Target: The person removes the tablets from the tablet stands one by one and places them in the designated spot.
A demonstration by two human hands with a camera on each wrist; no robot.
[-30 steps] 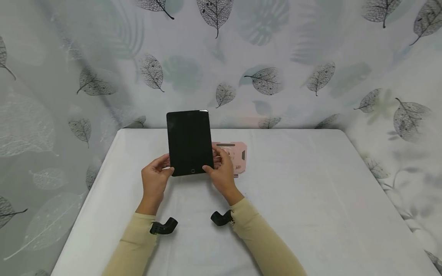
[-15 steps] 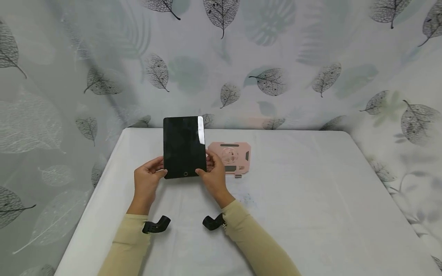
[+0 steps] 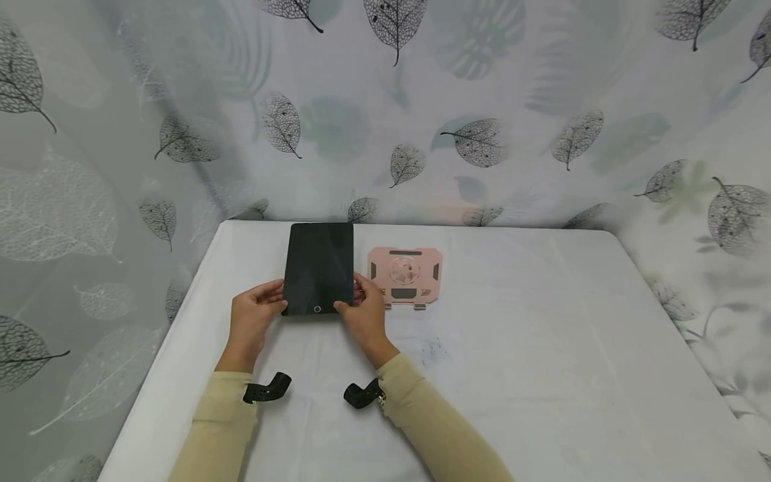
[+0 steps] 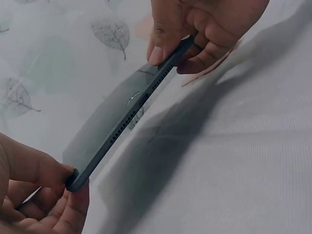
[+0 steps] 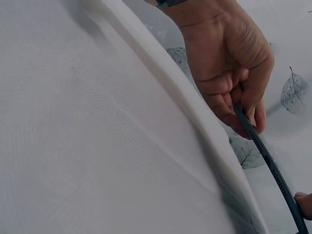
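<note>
A black tablet (image 3: pixel 320 268), screen up with its round home button toward the person, is held between both hands above the table. My left hand (image 3: pixel 249 321) pinches its near left corner, thumb on the glass and fingers beneath. At the near right corner my right hand (image 3: pixel 367 314) pinches it the same way. In the left wrist view the tablet's lower edge (image 4: pixel 129 114) shows speaker holes and a port, with a shadow below it on the cloth. Just right of the tablet lies a pink tablet case (image 3: pixel 405 276) with a round ring at its centre.
A white cloth covers the table (image 3: pixel 512 348), whose far edge meets a leaf-patterned curtain (image 3: pixel 482 87). The curtain also hangs along the left and right sides. Black wrist camera mounts (image 3: pixel 268 388) stick out from both sleeves.
The tablet has come down and tilted flatter, its top edge dropping toward the table. Both hands have shifted left with it, uncovering the whole pink case.
</note>
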